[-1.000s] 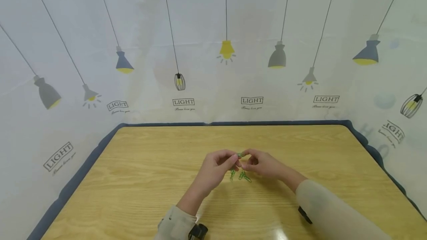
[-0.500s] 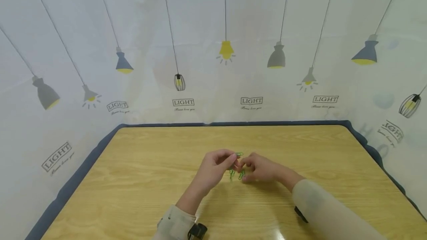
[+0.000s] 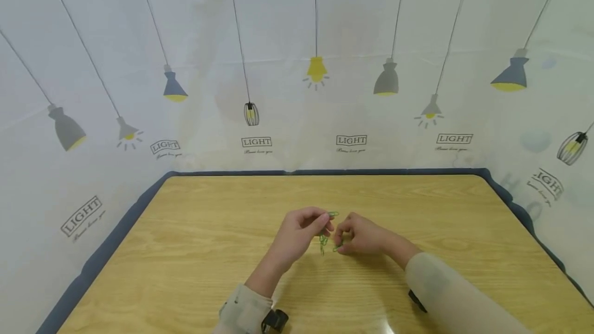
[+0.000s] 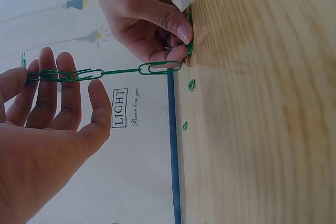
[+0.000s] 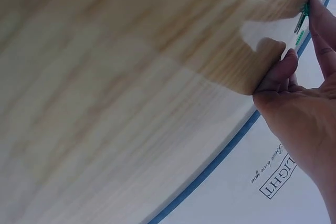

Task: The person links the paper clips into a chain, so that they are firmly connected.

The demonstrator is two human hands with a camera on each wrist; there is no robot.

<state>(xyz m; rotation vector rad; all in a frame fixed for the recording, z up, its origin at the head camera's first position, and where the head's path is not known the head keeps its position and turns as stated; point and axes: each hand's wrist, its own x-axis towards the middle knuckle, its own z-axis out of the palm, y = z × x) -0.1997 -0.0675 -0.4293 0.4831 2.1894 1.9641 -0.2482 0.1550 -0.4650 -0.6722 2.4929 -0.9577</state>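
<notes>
My left hand (image 3: 297, 236) pinches a green paper clip (image 3: 333, 214) between thumb and fingers. From it a chain of linked clips (image 4: 121, 71) runs across the fingers and hangs toward the table. Beside it, my right hand (image 3: 366, 235) is low at the tabletop, its thumb and a finger pinching another green clip (image 4: 190, 50). In the right wrist view, green clips (image 5: 304, 11) show at the fingertips of my right hand (image 5: 310, 108), partly hidden.
Two small green clips (image 4: 192, 85) (image 4: 185, 126) lie on the wooden table (image 3: 209, 251) in the left wrist view. Behind the table stands a pale wall covering (image 3: 287, 117) printed with lamps, with a blue band along the table's edge.
My right hand has let go of the clip at the left fingertips and moved down to the clips on the table. My left hand has hardly moved.
</notes>
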